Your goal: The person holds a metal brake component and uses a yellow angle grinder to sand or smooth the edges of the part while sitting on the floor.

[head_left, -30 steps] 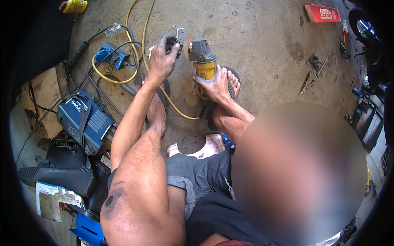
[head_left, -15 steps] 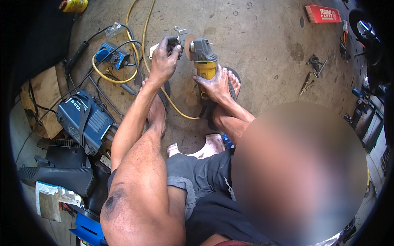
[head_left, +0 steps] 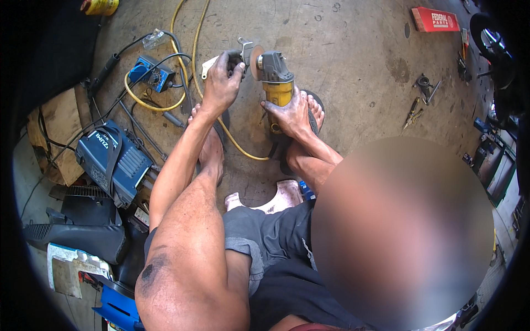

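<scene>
Curling inward until only a small gap is left, the fingers and thumb of the left hand are closed around the near end of a small grey metal bracket. The fingertips are darkened with grime, and the bracket's far end is left sticking out past them. The bracket is held up just beside the thin cutting disc; whether the two are touching cannot be told. The right hand is wrapped around the yellow body of an angle grinder, with the thumb laid across the near side and the other fingers mostly hidden. The grinder's grey head is pointed away from the body, and its disc is turned toward the left hand.

Behind the left wrist, a cream-coloured flat piece is partly covered. A yellow cable is strung between the feet and looped farther left around a blue control box, near which a clear plastic wrapper is seen. Nearer the left leg, a blue portable machine with a black strap is set beside a wooden board.

On the right, pliers are laid on the concrete floor, and a red carton is placed farther off. At the upper left, a yellow bottle is partly cut off.
</scene>
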The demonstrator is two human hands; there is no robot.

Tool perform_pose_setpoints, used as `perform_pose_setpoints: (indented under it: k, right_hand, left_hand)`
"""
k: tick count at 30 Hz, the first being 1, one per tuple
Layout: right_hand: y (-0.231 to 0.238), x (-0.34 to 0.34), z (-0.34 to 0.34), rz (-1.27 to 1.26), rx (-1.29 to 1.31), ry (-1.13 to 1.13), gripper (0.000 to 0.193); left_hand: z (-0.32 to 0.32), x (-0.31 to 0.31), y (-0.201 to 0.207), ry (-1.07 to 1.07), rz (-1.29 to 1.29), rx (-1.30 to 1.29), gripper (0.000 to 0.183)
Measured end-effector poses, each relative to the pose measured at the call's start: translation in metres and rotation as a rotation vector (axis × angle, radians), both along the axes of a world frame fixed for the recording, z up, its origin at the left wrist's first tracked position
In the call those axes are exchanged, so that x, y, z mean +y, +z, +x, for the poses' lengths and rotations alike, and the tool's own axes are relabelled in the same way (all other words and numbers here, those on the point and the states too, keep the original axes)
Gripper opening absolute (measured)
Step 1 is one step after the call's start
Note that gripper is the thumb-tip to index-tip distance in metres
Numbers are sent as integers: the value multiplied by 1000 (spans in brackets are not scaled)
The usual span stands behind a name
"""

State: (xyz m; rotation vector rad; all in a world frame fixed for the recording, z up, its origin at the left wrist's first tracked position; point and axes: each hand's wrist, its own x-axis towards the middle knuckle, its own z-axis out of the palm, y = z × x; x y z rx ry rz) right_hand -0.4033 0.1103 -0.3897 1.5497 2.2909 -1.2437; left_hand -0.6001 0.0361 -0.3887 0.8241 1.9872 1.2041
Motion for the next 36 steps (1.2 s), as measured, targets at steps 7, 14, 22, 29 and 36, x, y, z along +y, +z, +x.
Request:
perform_pose_setpoints:
  k: [7, 14, 22, 29, 36]
  right_hand:
    - [9, -1, -5, -9, 14, -10, 81]
    - [2, -2, -3, -8, 57, -22, 79]
    - [-1, -3, -1, -2, 86, -7, 78]
    - [-6, -2, 1, -11, 78, -22, 81]
    - [-3, -1, 1, 46, 62, -23, 78]
  left_hand:
    - [4, -9, 2, -18, -18, 55, 22]
    - [6, -9, 0, -7, 1, 112, 22]
    - [5, -8, -1, 10, 17, 108, 23]
    - [8, -10, -1, 1, -7, 93, 22]
    - [11, -15, -15, 59, -3, -98, 22]
